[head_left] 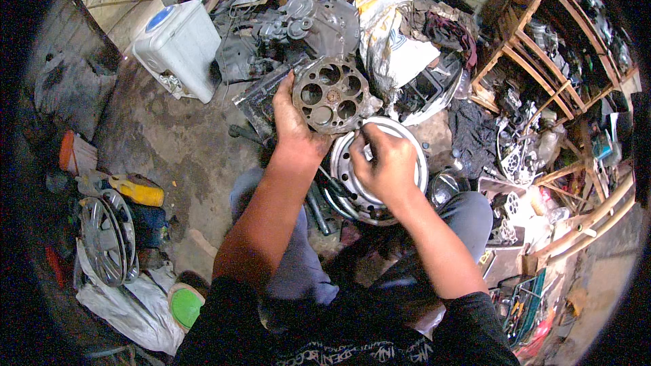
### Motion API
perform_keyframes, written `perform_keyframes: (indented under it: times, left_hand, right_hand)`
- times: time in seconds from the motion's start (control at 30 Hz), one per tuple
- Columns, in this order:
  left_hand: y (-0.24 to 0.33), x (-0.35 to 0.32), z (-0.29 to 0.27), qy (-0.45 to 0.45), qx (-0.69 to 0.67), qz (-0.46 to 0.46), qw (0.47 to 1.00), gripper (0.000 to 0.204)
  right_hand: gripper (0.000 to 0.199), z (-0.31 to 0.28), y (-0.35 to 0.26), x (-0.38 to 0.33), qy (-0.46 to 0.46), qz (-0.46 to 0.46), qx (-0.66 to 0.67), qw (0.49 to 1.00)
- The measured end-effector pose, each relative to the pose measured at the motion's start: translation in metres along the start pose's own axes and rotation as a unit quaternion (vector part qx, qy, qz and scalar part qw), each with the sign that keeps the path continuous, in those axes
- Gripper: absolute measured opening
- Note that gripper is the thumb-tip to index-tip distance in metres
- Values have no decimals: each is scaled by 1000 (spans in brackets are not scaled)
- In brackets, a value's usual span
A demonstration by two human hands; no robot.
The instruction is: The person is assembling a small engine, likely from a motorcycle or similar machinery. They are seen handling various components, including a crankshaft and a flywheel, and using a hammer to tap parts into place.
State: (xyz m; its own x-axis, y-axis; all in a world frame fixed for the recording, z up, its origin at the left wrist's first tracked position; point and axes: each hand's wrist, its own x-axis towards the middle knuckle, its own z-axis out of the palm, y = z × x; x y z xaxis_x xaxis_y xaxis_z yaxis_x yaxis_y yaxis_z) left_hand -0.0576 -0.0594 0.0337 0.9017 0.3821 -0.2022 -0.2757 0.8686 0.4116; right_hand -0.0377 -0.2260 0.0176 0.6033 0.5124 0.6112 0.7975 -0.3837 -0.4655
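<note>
My left hand (296, 122) grips a round, grimy metal cylinder block (331, 97) with a ring of several bores round a small centre hole. The thumb lies along its left edge, and the remaining fingers are hidden behind it. At the block's lower right edge is my right hand (388, 166), its thumb and forefinger pinched together. Whatever lies between those fingertips is too small or hidden to make out. Beneath both hands, a silver steel wheel rim (419, 152) lies between my knees, partly covered by the right hand. Dark tool handles (317, 211) rest beside it.
Ahead lies a large grey gearbox housing (305, 24), with a white jerrycan (178, 51) to its left. Wheel covers (102, 240) and a yellow bottle (137, 190) sit at left. At right stand a wooden rack (522, 61) of metal parts and a green tool tray (523, 305).
</note>
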Motion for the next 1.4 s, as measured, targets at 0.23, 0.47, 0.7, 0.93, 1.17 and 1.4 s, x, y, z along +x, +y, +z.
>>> perform_keyframes:
  times: [0.23,0.47,0.7,0.93,1.17,1.4]
  left_hand:
    - [0,0,3,19,-4,6,1000,54]
    - [6,-5,9,5,3,-40,999,54]
    - [7,-11,12,6,-14,-94,995,57]
    - [5,3,6,-7,-35,-93,995,52]
    - [1,12,0,2,-40,-52,998,49]
    - [10,10,-7,-50,-48,-67,995,53]
  right_hand:
    - [23,6,10,-6,-21,-14,-22,999]
    - [17,-37,33,51,21,25,-72,997]
    - [21,-34,41,40,49,-32,23,998]
    - [10,-30,18,37,-21,-20,-51,998]
    - [17,-19,22,30,-83,-18,-81,993]
    - [20,-9,18,22,-91,-39,-78,992]
